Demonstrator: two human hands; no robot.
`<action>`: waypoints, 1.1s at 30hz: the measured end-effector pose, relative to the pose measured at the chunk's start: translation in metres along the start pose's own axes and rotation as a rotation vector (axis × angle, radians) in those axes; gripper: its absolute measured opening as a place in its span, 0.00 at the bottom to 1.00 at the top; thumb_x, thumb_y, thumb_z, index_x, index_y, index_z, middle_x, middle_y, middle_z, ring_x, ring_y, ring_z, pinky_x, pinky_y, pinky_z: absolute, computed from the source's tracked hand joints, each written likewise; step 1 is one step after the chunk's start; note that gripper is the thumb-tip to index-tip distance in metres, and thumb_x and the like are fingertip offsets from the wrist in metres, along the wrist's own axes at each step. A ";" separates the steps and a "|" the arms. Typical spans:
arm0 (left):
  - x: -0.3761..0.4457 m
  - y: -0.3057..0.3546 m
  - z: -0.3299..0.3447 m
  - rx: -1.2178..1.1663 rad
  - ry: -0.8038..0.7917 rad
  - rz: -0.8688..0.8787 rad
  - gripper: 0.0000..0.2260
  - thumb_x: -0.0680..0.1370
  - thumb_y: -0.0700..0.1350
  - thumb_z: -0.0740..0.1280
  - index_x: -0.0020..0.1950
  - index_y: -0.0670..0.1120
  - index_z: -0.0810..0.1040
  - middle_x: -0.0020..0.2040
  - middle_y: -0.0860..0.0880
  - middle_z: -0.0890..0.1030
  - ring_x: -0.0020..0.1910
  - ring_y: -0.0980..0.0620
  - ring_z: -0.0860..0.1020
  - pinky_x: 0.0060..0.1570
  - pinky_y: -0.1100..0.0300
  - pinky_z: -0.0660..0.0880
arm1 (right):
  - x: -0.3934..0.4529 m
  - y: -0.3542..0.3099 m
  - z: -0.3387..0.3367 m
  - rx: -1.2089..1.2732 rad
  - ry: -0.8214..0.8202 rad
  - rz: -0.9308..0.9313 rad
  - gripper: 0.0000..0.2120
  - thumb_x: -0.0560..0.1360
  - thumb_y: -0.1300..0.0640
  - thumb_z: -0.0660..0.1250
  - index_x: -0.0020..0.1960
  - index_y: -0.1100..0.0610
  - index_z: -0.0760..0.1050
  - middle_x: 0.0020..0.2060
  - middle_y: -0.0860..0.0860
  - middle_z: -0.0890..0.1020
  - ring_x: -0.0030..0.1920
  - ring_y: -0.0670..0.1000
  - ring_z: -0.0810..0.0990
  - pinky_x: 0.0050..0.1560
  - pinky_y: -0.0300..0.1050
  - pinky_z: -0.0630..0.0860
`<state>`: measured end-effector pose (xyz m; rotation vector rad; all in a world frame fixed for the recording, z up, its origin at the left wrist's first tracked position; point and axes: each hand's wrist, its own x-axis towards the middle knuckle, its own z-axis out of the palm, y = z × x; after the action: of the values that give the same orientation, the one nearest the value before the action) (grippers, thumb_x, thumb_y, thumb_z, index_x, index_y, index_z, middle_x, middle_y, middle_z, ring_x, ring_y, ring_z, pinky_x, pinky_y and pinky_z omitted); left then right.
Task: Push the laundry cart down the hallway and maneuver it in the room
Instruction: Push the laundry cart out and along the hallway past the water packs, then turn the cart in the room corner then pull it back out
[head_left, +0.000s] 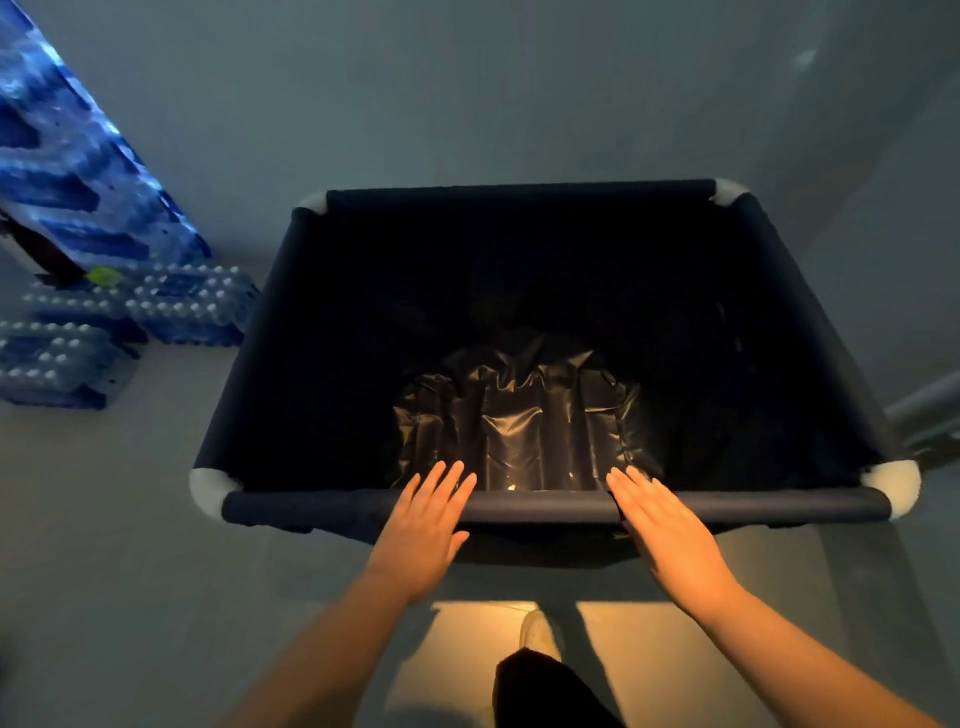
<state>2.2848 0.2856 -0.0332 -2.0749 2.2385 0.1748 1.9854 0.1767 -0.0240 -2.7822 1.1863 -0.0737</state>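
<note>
Laundry cart (519, 506): a deep, dark navy fabric bin on a frame with pale rounded corner pieces, seen from above. It fills the middle of the view and stands on a plain grey floor.
Near rail of the cart: a fabric-covered bar that runs side to side, closest to the person. Both hands rest on it.
Left hand (423, 525): lies flat across the near rail, left of the rail's middle. The grip is spread, fingers straight and slightly fanned, fingertips reaching past the rail over the inside of the cart. Nothing is pinched or wrapped.
Right hand (662, 525): lies flat on the near rail, right of its middle. The grip is also spread, fingers straight and close side by side, pointing inward over the cart. The palm presses on the rail rather than closing round it.
Black plastic bag (519, 426): crumpled and shiny, at the bottom of the cart, just beyond the near rail and between the two hands.
Bottled water packs (140, 306): shrink-wrapped cases with white caps, stacked on the floor left of the cart, near its left side.
Blue patterned item (67, 171): tall, with blue and white markings, left of the cart and behind the water packs. What it is cannot be told.
Person's foot (537, 631): a pale shoe on the floor, on the near side of the cart, below the near rail.
</note>
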 end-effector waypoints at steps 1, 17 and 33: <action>0.006 -0.012 -0.001 0.006 0.009 0.007 0.30 0.79 0.55 0.60 0.75 0.46 0.50 0.76 0.46 0.55 0.74 0.45 0.54 0.71 0.46 0.51 | 0.008 -0.002 -0.002 0.006 -0.023 -0.016 0.40 0.62 0.70 0.76 0.70 0.60 0.66 0.68 0.55 0.72 0.68 0.54 0.69 0.66 0.54 0.64; 0.123 -0.193 -0.045 0.103 0.043 0.048 0.27 0.67 0.51 0.76 0.62 0.41 0.77 0.59 0.42 0.80 0.59 0.42 0.77 0.57 0.40 0.73 | 0.159 -0.084 0.030 0.062 -0.059 0.047 0.46 0.66 0.67 0.72 0.75 0.56 0.50 0.72 0.49 0.60 0.72 0.52 0.62 0.74 0.43 0.42; 0.232 -0.327 -0.065 0.008 0.020 0.258 0.25 0.74 0.51 0.53 0.60 0.36 0.76 0.55 0.36 0.80 0.57 0.35 0.77 0.59 0.34 0.68 | 0.262 -0.160 0.039 -0.016 0.054 0.617 0.33 0.71 0.62 0.71 0.72 0.60 0.61 0.71 0.57 0.68 0.72 0.58 0.59 0.73 0.51 0.44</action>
<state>2.5943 0.0234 -0.0097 -1.7845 2.5079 0.1615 2.2842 0.1009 -0.0428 -2.3066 1.9956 -0.0815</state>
